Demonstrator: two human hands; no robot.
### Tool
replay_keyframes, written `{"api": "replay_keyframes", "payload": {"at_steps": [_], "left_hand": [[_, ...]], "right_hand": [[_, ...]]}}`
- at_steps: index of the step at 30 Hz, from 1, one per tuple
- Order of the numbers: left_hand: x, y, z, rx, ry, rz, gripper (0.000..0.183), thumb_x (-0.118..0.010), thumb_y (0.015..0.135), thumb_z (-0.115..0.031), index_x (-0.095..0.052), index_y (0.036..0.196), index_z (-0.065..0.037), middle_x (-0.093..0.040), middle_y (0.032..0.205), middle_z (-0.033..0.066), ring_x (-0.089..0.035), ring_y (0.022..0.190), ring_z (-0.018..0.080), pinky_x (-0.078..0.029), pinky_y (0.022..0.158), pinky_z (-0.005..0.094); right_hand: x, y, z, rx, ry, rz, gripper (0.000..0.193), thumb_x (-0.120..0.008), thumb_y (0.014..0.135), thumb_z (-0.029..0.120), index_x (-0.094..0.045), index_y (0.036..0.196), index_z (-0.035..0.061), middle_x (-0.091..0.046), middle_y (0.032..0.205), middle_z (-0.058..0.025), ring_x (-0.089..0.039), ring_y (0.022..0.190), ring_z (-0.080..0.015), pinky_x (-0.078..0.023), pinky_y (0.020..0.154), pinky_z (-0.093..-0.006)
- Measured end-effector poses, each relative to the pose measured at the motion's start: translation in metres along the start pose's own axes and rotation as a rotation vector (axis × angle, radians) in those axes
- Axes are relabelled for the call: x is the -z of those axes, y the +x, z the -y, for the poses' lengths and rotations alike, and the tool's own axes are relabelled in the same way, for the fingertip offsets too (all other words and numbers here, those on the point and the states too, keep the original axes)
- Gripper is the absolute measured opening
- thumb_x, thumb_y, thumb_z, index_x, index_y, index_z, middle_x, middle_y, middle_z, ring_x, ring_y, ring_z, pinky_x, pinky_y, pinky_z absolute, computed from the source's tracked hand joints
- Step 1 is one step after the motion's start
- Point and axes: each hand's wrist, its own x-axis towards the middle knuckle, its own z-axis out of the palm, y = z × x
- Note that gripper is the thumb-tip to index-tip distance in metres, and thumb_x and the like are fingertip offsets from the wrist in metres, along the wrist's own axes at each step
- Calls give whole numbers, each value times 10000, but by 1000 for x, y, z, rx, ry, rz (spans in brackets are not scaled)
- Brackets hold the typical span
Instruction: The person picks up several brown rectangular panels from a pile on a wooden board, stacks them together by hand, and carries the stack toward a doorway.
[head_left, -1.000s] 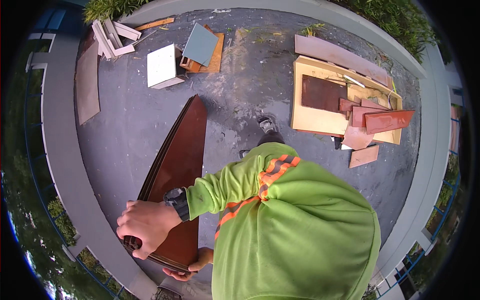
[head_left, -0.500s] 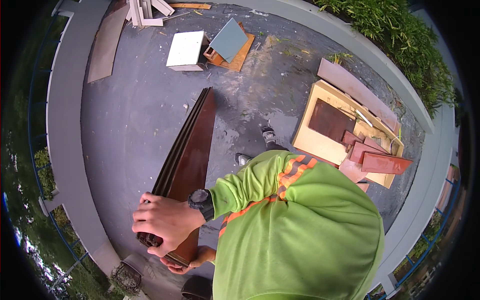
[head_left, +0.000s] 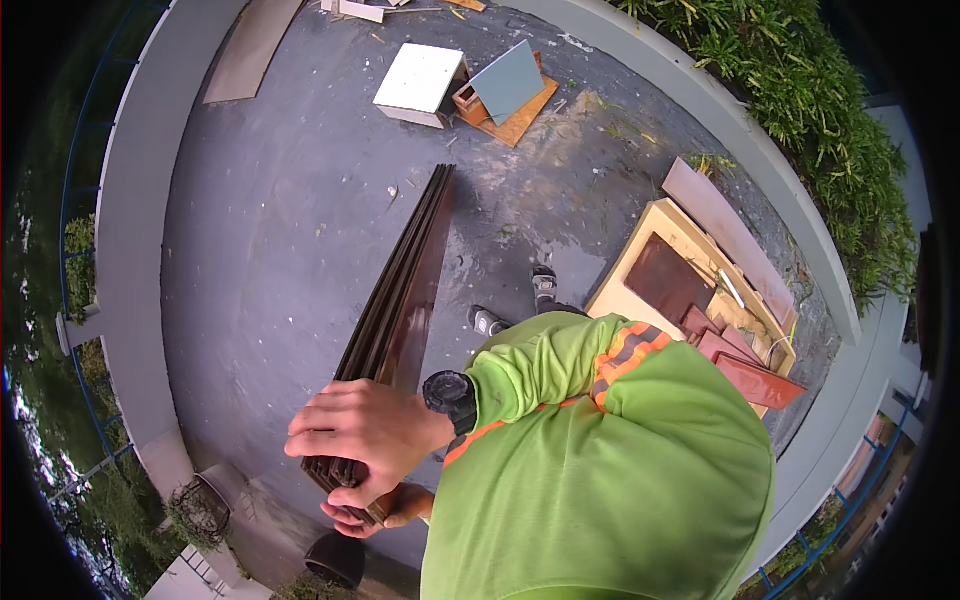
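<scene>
A stack of long, dark brown boards (head_left: 392, 295) slants away from me in the left half of the head view, its glossy reddish-brown face turned to the right. Over its near end lies my right hand (head_left: 365, 435), closed around the edges, with a black watch (head_left: 450, 398) on the wrist. Below it, my left hand (head_left: 400, 508) grips the same end from underneath, partly hidden by the right arm and the green sleeve (head_left: 520, 385). Whether the far end of the stack touches the floor I cannot tell.
A white box (head_left: 422, 80) and a blue-grey panel (head_left: 505, 82) on an orange-brown board stand ahead. To the right, a cream wooden frame (head_left: 625, 268) holds reddish-brown pieces. Low grey walls (head_left: 135, 220) border the floor. Plant pots (head_left: 335, 560) stand at lower left.
The view has shifted, so most floor objects appear farther right. Both hands still grip the boards; the stack shows more of its edges and less of its broad face.
</scene>
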Motion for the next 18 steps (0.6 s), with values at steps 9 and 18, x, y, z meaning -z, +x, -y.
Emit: {"api": "replay_keyframes", "payload": {"at_steps": [9,18], "left_hand": [[-2,-5,1,25,-4,-58,646,-579,865,-522,-413,1287,-62,-436,1336,131,-427,1253,331,-407,1023,513],[-12,12,0,103,100,21,756,-527,861,-622,-328,1346,-76,-368,1406,107,-379,1304,339,-357,1063,533]], "right_hand": [[4,17,-4,84,-118,-104,316,-734,654,352,-593,803,112,-573,939,-51,-574,852,-228,-443,727,-381],[-1,47,-21,21,-8,-99,248,-723,748,330,-643,806,103,-631,844,-29,-621,735,-218,-456,758,-380]]}}
